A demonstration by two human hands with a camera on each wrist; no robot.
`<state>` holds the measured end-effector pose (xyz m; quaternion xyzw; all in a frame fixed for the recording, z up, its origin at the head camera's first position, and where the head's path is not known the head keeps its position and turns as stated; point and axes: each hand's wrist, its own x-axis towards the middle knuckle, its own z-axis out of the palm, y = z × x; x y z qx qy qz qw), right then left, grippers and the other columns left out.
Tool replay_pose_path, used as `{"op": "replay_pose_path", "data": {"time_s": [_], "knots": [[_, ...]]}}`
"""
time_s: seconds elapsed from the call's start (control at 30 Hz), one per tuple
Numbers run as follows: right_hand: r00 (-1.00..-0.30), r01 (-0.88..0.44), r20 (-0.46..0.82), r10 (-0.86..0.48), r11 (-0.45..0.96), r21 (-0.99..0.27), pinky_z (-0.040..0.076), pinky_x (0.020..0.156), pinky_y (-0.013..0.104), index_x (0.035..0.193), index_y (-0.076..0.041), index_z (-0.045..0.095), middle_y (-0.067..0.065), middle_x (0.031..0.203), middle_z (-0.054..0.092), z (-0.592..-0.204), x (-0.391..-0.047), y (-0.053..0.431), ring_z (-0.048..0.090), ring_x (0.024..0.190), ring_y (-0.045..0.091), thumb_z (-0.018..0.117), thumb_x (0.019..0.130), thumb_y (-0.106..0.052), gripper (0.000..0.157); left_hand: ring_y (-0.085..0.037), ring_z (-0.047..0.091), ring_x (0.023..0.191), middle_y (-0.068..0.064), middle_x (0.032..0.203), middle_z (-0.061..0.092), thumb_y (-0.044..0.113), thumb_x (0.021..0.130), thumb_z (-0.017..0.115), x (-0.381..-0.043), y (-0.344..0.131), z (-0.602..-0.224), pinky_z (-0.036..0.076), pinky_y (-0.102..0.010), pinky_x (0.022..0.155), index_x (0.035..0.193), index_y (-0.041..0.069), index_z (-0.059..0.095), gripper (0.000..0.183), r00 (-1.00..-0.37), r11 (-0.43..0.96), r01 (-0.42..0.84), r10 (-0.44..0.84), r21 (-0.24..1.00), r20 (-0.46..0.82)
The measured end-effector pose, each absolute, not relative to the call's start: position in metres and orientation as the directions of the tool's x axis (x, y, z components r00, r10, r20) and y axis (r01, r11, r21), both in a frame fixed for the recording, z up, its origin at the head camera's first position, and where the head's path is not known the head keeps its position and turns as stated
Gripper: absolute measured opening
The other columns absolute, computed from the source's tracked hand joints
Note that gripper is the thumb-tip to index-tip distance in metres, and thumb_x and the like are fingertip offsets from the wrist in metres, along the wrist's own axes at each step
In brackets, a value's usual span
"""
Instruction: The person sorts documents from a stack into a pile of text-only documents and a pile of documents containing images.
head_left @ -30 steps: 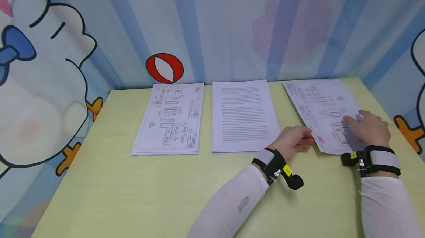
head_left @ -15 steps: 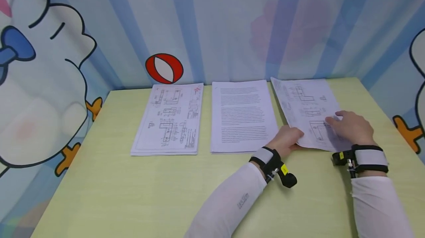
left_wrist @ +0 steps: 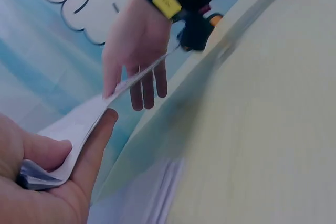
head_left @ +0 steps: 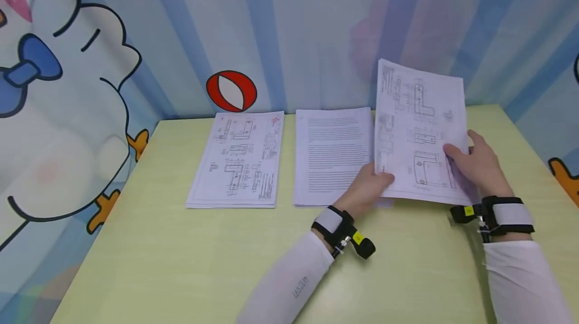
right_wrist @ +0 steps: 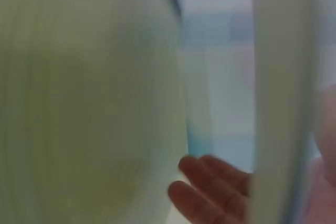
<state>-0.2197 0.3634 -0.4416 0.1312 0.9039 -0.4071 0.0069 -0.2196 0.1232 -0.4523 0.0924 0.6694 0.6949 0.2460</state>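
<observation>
A thin stack of drawing sheets (head_left: 418, 128), printed with L-shaped part drawings, is raised off the table and tilted up toward me. My left hand (head_left: 364, 188) pinches its lower left corner, thumb in front; in the left wrist view the sheets bend between thumb and fingers. At the right edge my right hand (head_left: 481, 166) holds the stack, thumb on the front and fingers behind. The right wrist view is blurred, with the fingers (right_wrist: 210, 190) beside the paper's edge. Partly behind the left hand and raised sheets lies a stack of text pages (head_left: 332, 153).
Another stack of drawing sheets (head_left: 235, 163) lies flat at the left on the pale yellow table (head_left: 203, 258). Behind the table's back edge hangs a blue striped curtain (head_left: 316, 37) with cartoon prints.
The right-hand stack of drawing sheets has been drawn left and lifted from the table into a steep tilt. My left hand has moved left with it; the other two stacks stay put.
</observation>
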Motion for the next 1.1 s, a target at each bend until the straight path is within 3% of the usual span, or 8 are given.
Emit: {"op": "replay_pose_path", "data": {"time_s": [0.13,0.23,0.4,0.5,0.77,0.9,1.0,1.1], "knots": [[-0.979,0.2,-0.144,0.147,0.508,-0.838,0.046,0.069,0.03,0.151,-0.012,0.005,0.021,0.126,0.048,-0.43,-0.223,0.337,0.058,0.093,0.025,0.038,0.086,-0.063,0.089,-0.013,0.063,0.097,-0.001,0.114,0.066,0.013,0.092,0.051,-0.227,0.087,-0.45,0.049,-0.035,0.088,0.12,0.023,0.057,0.03,-0.88,-0.019,-0.192,0.446,0.981,-0.163],[-0.982,0.184,-0.152,0.113,0.384,-0.905,0.048,0.07,0.026,0.149,-0.015,0.016,0.005,0.119,0.052,-0.426,-0.222,0.313,0.059,0.087,0.011,0.043,0.088,-0.058,0.079,-0.013,0.061,0.1,0.001,0.113,0.066,0.015,0.093,0.05,-0.231,0.064,-0.446,0.045,-0.037,0.092,0.119,0.025,0.057,0.029,-0.903,-0.028,-0.171,0.404,0.985,-0.145],[-0.984,0.147,-0.14,0.113,0.056,-0.988,0.05,0.07,0.021,0.145,-0.015,0.031,-0.009,0.107,0.057,-0.424,-0.218,0.27,0.06,0.087,0.005,0.05,0.094,-0.036,0.058,-0.015,0.056,0.107,0.0,0.116,0.063,0.017,0.094,0.046,-0.235,0.031,-0.44,0.039,-0.041,0.1,0.121,0.024,0.055,0.029,-0.932,-0.044,-0.137,0.344,0.99,-0.114],[-0.988,0.111,-0.114,0.104,-0.028,-0.993,0.052,0.068,0.02,0.142,-0.011,0.038,-0.009,0.105,0.06,-0.422,-0.216,0.249,0.062,0.086,0.005,0.05,0.095,-0.029,0.051,-0.016,0.055,0.11,-0.001,0.119,0.062,0.017,0.095,0.045,-0.236,0.012,-0.437,0.038,-0.042,0.102,0.123,0.023,0.054,0.03,-0.94,-0.043,-0.123,0.327,0.992,-0.102],[-0.994,0.051,-0.048,0.098,0.031,-0.998,0.054,0.064,0.018,0.135,-0.013,0.049,0.0,0.107,0.063,-0.419,-0.22,0.199,0.066,0.081,0.006,0.05,0.095,-0.032,0.044,-0.015,0.049,0.122,0.003,0.127,0.058,0.028,0.097,0.045,-0.235,-0.049,-0.431,0.032,-0.045,0.108,0.13,0.03,0.049,0.033,-0.942,0.098,-0.015,0.332,0.995,-0.047],[-0.992,0.054,-0.046,0.115,0.072,-0.996,0.053,0.059,0.019,0.126,-0.011,0.056,0.007,0.103,0.066,-0.419,-0.228,0.174,0.067,0.075,0.008,0.054,0.093,-0.033,0.04,-0.017,0.06,0.108,-0.001,0.118,0.064,0.032,0.095,0.051,-0.233,-0.08,-0.423,0.044,-0.04,0.094,0.127,0.029,0.052,0.033,-0.967,0.19,0.005,0.249,0.982,-0.044],[-0.993,0.072,-0.062,0.103,0.097,-0.993,0.052,0.058,0.02,0.123,-0.009,0.058,0.011,0.103,0.067,-0.42,-0.236,0.153,0.066,0.075,0.011,0.055,0.092,-0.033,0.039,-0.022,0.064,0.096,-0.006,0.114,0.065,0.025,0.094,0.053,-0.233,-0.102,-0.419,0.049,-0.033,0.08,0.129,0.023,0.051,0.035,-0.986,0.251,-0.011,0.16,0.968,-0.053],[-0.994,0.106,-0.101,0.042,0.132,-0.986,0.051,0.063,0.022,0.128,-0.008,0.055,0.012,0.109,0.066,-0.423,-0.242,0.133,0.064,0.083,0.014,0.052,0.095,-0.027,0.038,-0.023,0.061,0.097,-0.009,0.118,0.061,0.02,0.092,0.052,-0.234,-0.124,-0.418,0.049,-0.032,0.078,0.133,0.016,0.046,0.041,-0.994,0.342,-0.041,0.083,0.939,-0.074]]}}
